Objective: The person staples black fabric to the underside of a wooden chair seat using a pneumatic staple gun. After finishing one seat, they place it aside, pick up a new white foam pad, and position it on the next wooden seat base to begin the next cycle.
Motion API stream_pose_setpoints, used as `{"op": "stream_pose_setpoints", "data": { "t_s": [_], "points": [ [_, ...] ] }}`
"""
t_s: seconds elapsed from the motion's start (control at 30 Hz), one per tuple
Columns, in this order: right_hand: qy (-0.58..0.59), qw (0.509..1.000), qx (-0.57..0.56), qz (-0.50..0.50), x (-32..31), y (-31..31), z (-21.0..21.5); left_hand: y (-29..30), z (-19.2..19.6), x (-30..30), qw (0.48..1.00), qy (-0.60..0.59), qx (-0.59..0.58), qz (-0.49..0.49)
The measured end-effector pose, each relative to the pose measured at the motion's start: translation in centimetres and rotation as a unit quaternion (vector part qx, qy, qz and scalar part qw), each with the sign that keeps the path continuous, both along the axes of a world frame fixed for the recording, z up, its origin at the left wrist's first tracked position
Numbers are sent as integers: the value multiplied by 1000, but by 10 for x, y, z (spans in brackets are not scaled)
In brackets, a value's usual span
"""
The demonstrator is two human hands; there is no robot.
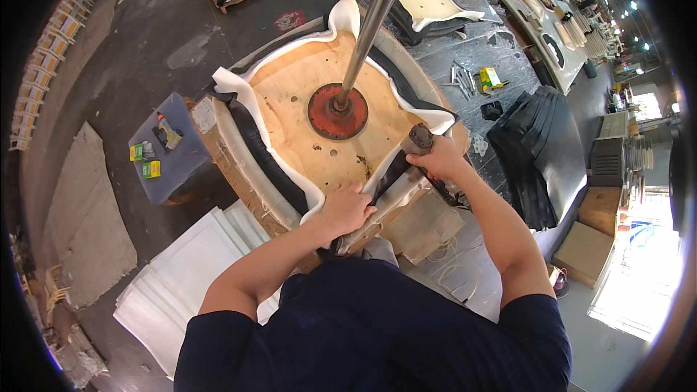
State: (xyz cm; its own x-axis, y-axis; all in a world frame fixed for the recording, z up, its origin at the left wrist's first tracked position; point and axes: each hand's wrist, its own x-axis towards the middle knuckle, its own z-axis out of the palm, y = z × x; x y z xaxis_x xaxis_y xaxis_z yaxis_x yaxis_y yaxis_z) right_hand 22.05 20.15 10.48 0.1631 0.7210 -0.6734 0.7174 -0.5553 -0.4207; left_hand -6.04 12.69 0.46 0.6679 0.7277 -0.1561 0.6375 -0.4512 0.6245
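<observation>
Left hand (347, 208) presses flat on foam edge (314, 203) — right hand (438, 160) clamped around stapler (420, 138).

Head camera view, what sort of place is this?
Probably an upholstery or furniture workshop: a plywood seat base wrapped in white foam sits on a metal pole stand, with foam sheets stacked on the concrete floor.

Pale plywood seat base (305, 101), red disc (337, 111)

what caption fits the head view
Left hand presses the foam edging on a plywood seat base; right hand grips a staple gun.
</observation>
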Motion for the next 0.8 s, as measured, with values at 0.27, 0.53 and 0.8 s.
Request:
{"op": "stream_pose_setpoints", "data": {
  "t_s": [0.27, 0.53, 0.8],
  "points": [
    [-26, 999, 12, 33, 9, 8, -11, 8, 9, 3, 1000, 14, 12, -8],
    [28, 1000, -2, -4, 5, 9, 0, 5, -6, -1, 987, -128, 72, 60],
    [183, 980, -14, -75, -38, -58, 17, 9, -11, -5, 982, -121, 51, 138]
  ]
}}
